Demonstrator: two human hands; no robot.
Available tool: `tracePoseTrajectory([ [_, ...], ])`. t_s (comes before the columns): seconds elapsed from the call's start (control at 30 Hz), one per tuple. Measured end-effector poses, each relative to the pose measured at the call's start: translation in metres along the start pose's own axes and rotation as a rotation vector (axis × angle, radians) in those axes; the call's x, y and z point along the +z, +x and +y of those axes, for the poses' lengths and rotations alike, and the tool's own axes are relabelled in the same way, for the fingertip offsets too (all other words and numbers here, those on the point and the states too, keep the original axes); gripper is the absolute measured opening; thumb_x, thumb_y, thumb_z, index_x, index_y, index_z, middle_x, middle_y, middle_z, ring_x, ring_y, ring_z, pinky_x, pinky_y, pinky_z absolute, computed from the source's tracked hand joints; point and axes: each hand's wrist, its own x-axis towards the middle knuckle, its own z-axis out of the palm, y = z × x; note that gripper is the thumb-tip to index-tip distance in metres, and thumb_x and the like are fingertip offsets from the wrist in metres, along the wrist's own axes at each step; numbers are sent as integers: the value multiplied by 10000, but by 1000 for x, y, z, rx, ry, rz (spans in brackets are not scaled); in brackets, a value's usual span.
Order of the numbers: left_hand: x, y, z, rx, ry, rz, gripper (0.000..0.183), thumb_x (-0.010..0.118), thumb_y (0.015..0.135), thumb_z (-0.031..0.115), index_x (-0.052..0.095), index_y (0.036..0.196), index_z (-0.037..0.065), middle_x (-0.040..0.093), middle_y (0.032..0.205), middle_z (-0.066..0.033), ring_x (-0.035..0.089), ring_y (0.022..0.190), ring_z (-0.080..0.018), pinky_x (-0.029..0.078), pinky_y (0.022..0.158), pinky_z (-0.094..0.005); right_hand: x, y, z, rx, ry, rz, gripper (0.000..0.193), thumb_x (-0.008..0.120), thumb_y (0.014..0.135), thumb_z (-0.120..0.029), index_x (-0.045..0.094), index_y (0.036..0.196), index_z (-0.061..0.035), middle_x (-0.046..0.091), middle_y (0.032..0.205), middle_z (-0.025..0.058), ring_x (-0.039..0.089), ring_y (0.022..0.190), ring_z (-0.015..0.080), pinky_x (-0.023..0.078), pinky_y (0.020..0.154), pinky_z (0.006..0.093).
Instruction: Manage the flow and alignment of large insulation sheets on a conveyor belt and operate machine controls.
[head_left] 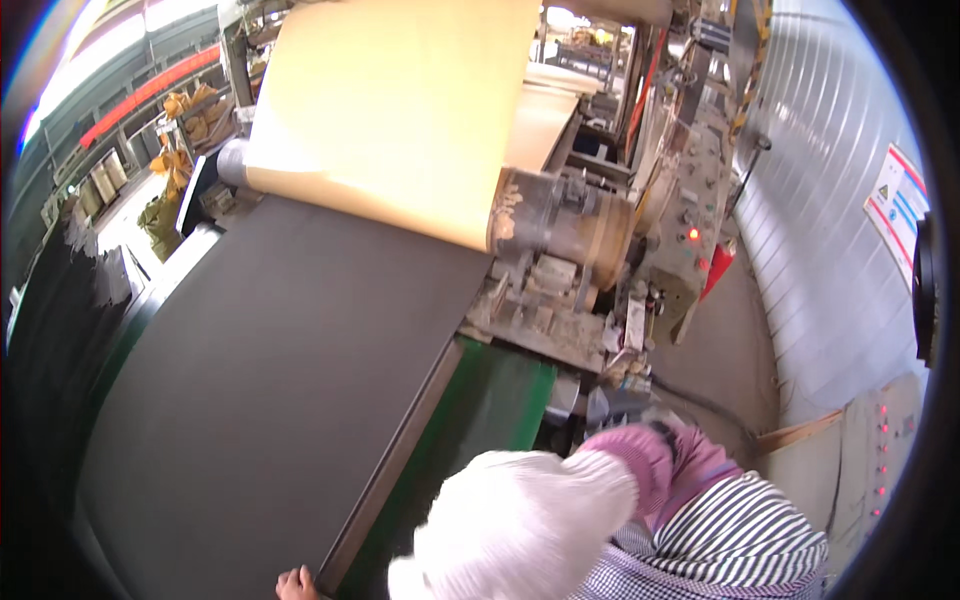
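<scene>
Grey floor point(735, 340) and a pale ribbed wall point(825, 210) lie beyond the conveyor's point(505, 385) right edge, bright light point(100, 62) beyond its left.

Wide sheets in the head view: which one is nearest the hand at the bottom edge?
The dark grey sheet: it extends down to beside the hand, whereas the tan sheet is far up the picture.
</scene>
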Motion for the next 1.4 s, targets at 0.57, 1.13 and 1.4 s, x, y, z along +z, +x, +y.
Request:
tracePoseTrajectory([
  [0.57,-7,-25,-17,-204,-64,-29,393,568,1003,419,769,1135,108,677,1244,-205,621,1174,-354,485,1026,-421,-13,22,-38,-114,119,72,200,665,875,-227,701,974,-57,673,818,113,670,686,272,529,613,403],
  [1.13,37,-41,-75,-160,369,-23,278,473,969,162,627,1186,81,642,1274,-151,553,1275,-372,426,1029,-558,73,-97,11,607,-3,250,201,713,905,-127,715,1105,-135,694,883,63,698,740,218,555,618,318],
  [1.4,37,-3,52,278,252,241,82,661,881,261,710,883,195,693,1007,-51,640,1055,-274,496,848,-446,137,-143,35,911,66,138,211,688,917,-184,748,1115,-141,748,1010,85,721,909,248,583,809,337],
])
